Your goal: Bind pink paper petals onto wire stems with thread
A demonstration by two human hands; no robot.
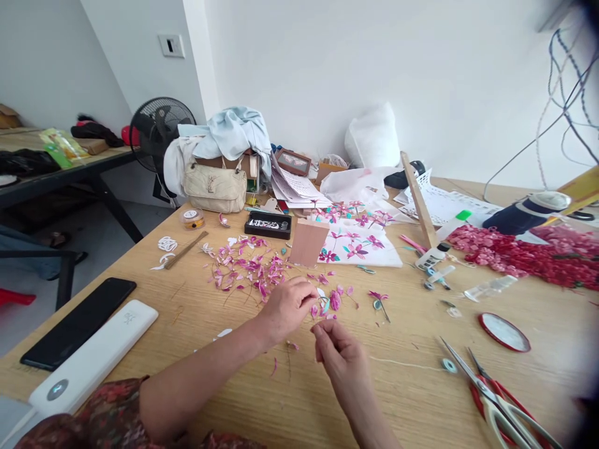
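My left hand (291,304) is closed in a pinch near the middle of the table. At its fingertips shows a small artificial flower (325,305) with a teal leaf and pink petals; the gripped part is hidden. Just below and to the right, my right hand (344,355) has thumb and forefinger pressed together. A pale thread (405,362) stretches from behind this hand to a small spool (448,365); the fingers hide its other end. Loose pink-purple petals on thin stems (255,268) lie scattered beyond my left hand. A finished-looking flower (379,297) rests on the right.
Scissors (496,399) lie at the front right, near a red-rimmed round dish (504,332). A phone (79,321) and a white power bank (96,355) occupy the left. Behind stand a wooden block (309,243), a black tray (267,225) and flowers on white paper (360,246).
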